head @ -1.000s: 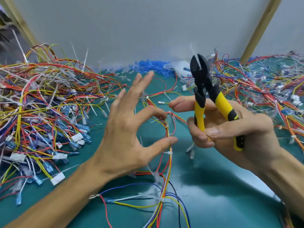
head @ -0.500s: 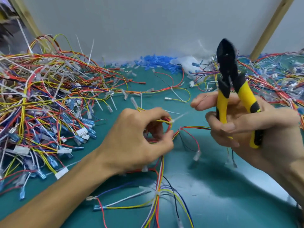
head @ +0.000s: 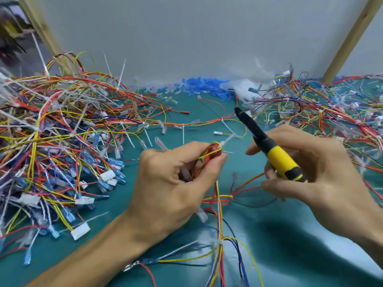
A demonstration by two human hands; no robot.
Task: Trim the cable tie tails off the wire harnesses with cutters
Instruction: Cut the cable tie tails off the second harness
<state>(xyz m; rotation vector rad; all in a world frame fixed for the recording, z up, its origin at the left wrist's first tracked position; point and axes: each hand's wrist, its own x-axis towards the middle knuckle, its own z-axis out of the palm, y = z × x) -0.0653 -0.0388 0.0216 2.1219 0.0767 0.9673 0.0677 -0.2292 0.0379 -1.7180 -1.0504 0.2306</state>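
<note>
The left hand (head: pixel 176 183) grip pinches a looped red-and-yellow wire harness (head: pixel 213 150) above the teal worktop (head: pixel 290 245); its white cable tie tail (head: pixel 228 139) projects uncut. The right hand (head: pixel 323 172) grip clasps the yellow-and-black cutters (head: pixel 275 156), apart from the tail. The heap of multicoloured harnesses (head: pixel 51 131) at left shows many long tails, so most of the trimming appears to remain.

I pinch a loop of the red and yellow wire harness (head: pixel 211 155) in my left hand (head: pixel 172 183). Its white cable tie tail (head: pixel 227 139) juts up to the right, uncut. The cutters (head: pixel 275 156), with yellow-and-black handles and a black head, sit tilted in my right hand (head: pixel 323 172), tip pointing up-left, clear of the tail.
</note>
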